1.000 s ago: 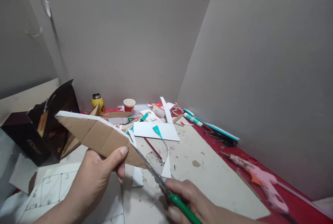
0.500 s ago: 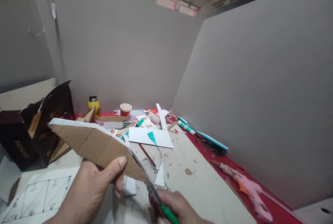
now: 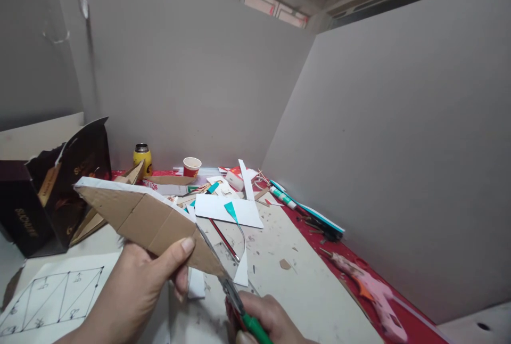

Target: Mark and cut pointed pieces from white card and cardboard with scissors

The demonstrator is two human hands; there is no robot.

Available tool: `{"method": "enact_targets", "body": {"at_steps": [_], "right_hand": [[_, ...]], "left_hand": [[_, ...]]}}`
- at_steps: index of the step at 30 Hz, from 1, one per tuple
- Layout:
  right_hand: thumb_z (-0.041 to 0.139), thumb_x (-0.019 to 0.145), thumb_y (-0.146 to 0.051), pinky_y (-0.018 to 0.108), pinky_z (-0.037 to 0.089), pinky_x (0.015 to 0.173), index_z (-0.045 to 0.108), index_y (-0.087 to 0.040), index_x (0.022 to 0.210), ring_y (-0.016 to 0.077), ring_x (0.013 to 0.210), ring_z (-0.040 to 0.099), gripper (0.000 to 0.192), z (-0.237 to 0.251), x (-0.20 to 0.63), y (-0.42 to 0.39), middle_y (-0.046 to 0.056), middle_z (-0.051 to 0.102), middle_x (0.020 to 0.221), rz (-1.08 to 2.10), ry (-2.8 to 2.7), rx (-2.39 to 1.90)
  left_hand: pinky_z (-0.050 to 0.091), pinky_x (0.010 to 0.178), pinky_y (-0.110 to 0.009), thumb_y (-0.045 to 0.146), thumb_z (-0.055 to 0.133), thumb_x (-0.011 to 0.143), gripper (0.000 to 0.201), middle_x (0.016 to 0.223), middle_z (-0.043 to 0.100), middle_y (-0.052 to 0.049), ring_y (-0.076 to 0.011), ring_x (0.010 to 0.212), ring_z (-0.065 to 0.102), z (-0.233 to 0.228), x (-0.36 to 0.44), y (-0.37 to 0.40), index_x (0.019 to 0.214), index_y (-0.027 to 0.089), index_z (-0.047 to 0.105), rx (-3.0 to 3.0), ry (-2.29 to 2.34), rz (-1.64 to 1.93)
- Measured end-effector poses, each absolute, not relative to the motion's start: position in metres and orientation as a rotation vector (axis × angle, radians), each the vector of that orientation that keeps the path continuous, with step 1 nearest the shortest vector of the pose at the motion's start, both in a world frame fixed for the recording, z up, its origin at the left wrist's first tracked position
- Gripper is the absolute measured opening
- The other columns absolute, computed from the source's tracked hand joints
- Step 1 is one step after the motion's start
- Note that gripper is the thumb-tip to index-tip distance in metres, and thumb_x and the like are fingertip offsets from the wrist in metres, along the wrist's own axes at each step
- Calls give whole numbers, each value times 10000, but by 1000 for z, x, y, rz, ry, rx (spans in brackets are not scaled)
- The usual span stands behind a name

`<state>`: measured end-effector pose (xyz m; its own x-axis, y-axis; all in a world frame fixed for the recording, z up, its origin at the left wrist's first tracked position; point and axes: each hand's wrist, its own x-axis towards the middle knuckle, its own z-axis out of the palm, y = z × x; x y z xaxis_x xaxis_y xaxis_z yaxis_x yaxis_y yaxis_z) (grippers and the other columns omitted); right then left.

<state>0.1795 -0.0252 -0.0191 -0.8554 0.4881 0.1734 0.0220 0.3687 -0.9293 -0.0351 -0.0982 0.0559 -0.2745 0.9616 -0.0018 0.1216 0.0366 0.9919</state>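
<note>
A brown cardboard piece [image 3: 154, 226], with creases across it and a white edge strip, is gripped by my left hand [image 3: 154, 277], thumb on its face. My right hand [image 3: 265, 314] is closed around the green handle of a pair of scissors [image 3: 235, 296]. The scissors' blades lie along the lower right edge of the cardboard, touching it. Part of the far blade is hidden behind the cardboard. Under my left arm lies a paper with a line drawing [image 3: 51, 299], partly covered. White offcuts [image 3: 241, 269] rest on the table just beyond the blades.
A pink glue gun [image 3: 369, 293] lies on the red cloth at right. Farther back are a white board strip [image 3: 229, 210], a red paper cup [image 3: 192, 166] and a yellow bottle [image 3: 142, 160]. A dark torn box [image 3: 64, 189] stands at left. Grey panels enclose the table.
The view has shifted slightly, so the table things sit a little farther left. Both hands keep their hold, and the cardboard and scissors stay nearly in place.
</note>
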Motion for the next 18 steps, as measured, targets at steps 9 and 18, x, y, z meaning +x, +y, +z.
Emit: {"method": "enact_targets", "body": {"at_steps": [9,18], "right_hand": [[506,828,-746,228,259,462,501,-190,797,83,503,289,557,-21,184,-17,-69,326,577,1520,-2213,-408],[528,861,-683,224,228,435,517,-178,791,65,464,283,510,-35,190,-12,-69,344,560,1537,-2211,-364]], "left_hand": [[439,629,-293,636,593,806,560,492,590,-15,-206,597,567,51,-34,-99,407,251,517,1125,1386,1289],[430,671,-293,579,586,846,545,480,560,-15,-207,612,559,52,-38,-97,416,251,514,1161,1284,1255]]}}
